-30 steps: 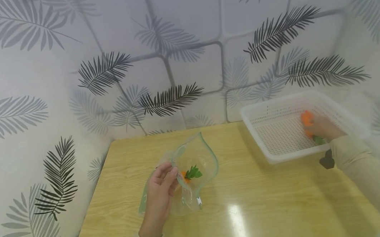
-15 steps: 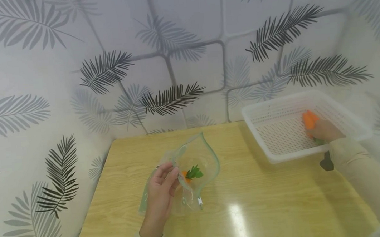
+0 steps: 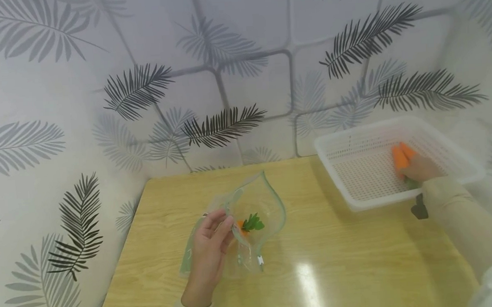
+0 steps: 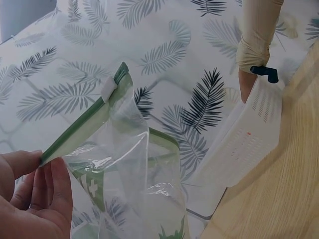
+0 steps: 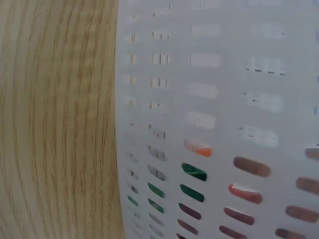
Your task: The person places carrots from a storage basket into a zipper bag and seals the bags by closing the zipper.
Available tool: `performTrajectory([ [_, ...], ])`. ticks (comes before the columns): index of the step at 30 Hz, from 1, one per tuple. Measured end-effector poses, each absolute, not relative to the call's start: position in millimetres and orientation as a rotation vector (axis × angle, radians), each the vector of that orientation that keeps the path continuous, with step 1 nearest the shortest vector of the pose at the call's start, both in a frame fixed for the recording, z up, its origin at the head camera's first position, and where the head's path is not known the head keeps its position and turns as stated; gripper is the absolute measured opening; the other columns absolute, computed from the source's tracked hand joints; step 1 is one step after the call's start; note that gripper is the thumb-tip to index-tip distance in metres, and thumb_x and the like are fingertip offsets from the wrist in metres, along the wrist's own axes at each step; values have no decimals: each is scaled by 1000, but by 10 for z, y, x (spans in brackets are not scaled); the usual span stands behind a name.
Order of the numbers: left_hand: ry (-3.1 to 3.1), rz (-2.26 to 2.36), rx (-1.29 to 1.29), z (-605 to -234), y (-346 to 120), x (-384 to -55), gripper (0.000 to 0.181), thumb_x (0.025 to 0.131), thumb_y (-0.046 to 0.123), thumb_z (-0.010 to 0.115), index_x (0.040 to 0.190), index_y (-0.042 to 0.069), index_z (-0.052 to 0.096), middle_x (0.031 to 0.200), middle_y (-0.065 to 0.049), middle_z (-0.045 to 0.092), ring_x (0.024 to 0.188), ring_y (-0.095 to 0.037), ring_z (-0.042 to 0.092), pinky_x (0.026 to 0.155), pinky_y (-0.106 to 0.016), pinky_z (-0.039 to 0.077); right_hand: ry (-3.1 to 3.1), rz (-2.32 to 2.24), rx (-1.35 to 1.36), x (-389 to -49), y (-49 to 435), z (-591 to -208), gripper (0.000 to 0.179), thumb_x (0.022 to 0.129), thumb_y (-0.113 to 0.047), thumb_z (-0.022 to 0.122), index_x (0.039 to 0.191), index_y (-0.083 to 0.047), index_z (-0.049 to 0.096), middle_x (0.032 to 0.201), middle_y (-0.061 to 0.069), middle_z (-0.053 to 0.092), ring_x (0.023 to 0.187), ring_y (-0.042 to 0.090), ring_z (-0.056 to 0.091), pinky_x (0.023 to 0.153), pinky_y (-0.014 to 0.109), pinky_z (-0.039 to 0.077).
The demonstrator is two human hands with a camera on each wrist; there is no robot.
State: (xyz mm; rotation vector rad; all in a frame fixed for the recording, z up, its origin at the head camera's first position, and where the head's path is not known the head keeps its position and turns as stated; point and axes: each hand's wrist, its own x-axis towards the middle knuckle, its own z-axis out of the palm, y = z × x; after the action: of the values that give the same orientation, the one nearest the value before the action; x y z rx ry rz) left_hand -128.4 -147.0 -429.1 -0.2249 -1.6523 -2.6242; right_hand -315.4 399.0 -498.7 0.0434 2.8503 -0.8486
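My left hand (image 3: pixel 209 253) pinches the green-edged rim of a clear slider zip bag (image 3: pixel 258 194) between thumb and fingers. The bag's mouth gapes; its white slider (image 4: pixel 108 89) shows plainly in the left wrist view. Inside lies a carrot (image 3: pixel 242 228) with green leaves (image 3: pixel 253 222). Over at the right, my right hand (image 3: pixel 423 168) reaches into a white perforated basket (image 3: pixel 334 172) and grips a carrot (image 3: pixel 401 159), its fingertips partly hidden. A second carrot tip (image 3: pixel 407 149) pokes out beside it. Through the basket's slots the right wrist view shows green (image 5: pixel 193 192) and orange bits.
The wood-grain table (image 3: pixel 331 265) runs under the bag and basket. A leaf-patterned wall (image 3: pixel 243 93) rises behind and to the left. A flat green-printed piece (image 3: pixel 187 256) lies beneath the left hand.
In the basket, the two orange carrot tips have spread apart under my right hand, which shifted slightly. My left hand keeps its pinch on the bag.
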Motion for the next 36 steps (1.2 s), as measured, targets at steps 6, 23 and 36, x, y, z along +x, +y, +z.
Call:
performTrajectory([
  [6, -1646, -2632, -219, -4276, -1448, -1288, 26, 92, 3, 57, 115, -6, 50, 102, -8, 57, 89, -13, 60, 85, -28, 52, 2814, -906, 64, -3148, 3972, -4988, 96, 78, -14, 56, 145, -13, -13, 147, 28, 0, 122, 55, 24, 100, 66, 18],
  [23, -1664, -2622, -209, -4283, -1422, -1294, 19, 92, 4, 55, 111, 4, 55, 101, -3, 57, 89, -12, 59, 86, -28, 51, 2860, -856, 90, -3250, 4135, -5014, 87, 86, -73, 21, 148, -15, 0, 144, 36, 6, 125, 59, 10, 100, 69, 11],
  [36, -1647, -2628, -226, -4297, -1412, -1288, 25, 93, 3, 55, 115, -5, 49, 99, -2, 57, 88, -12, 59, 84, -25, 52, 3096, -931, 49, -3114, 3938, -4580, 59, 90, -38, 58, 111, 17, 48, 101, 34, 53, 84, 43, 52, 66, 53, 47],
])
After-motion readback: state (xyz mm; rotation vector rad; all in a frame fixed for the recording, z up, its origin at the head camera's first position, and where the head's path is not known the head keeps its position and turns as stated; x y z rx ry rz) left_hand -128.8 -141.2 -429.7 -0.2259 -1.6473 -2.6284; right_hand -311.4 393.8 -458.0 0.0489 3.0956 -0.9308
